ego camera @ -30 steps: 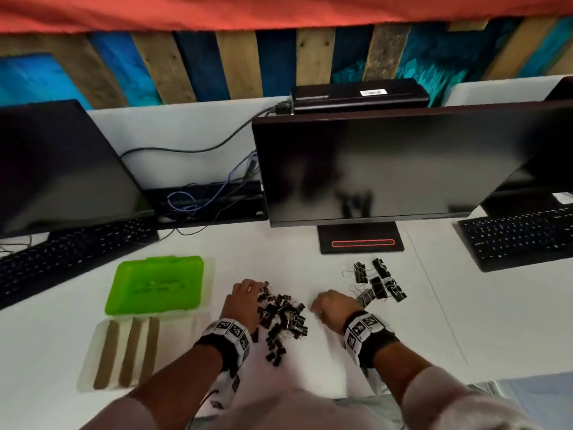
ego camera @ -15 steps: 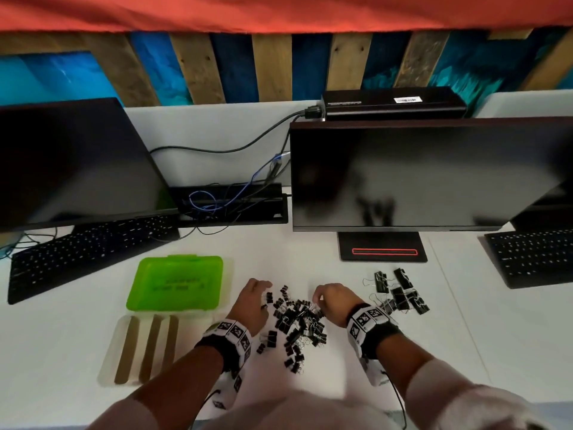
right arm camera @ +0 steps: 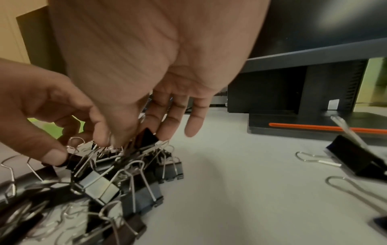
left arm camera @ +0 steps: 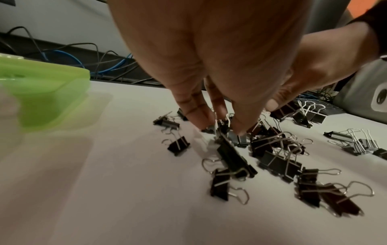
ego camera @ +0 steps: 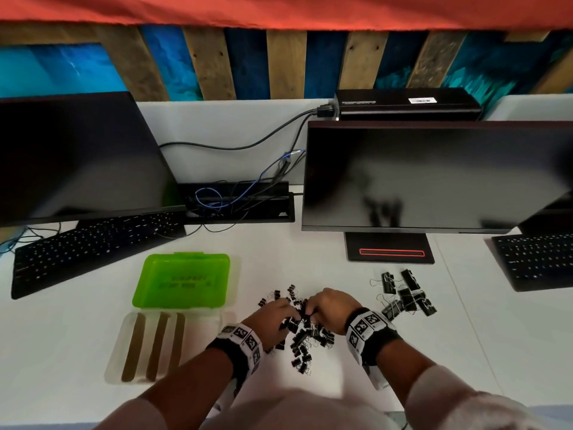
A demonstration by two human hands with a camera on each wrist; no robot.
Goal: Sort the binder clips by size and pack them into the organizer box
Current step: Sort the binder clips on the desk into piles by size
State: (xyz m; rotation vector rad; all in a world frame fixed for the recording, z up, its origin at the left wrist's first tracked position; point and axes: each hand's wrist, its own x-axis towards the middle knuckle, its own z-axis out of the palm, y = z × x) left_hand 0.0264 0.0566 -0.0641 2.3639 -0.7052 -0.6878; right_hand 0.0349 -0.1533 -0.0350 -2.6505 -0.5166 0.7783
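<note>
Head view, green lid (ego camera: 181,279), writing unreadable

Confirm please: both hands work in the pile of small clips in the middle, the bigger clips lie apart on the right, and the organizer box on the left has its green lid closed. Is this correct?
Not quite: the green lid is open, folded back behind the clear tray, as the head view shows. The rest holds: left hand and right hand are in the small clips, and the bigger clips lie apart on the right.

both forearms reach forward, left hand (ego camera: 273,315) and right hand (ego camera: 330,310) close together, fingers pointing down, knuckles up.
</note>
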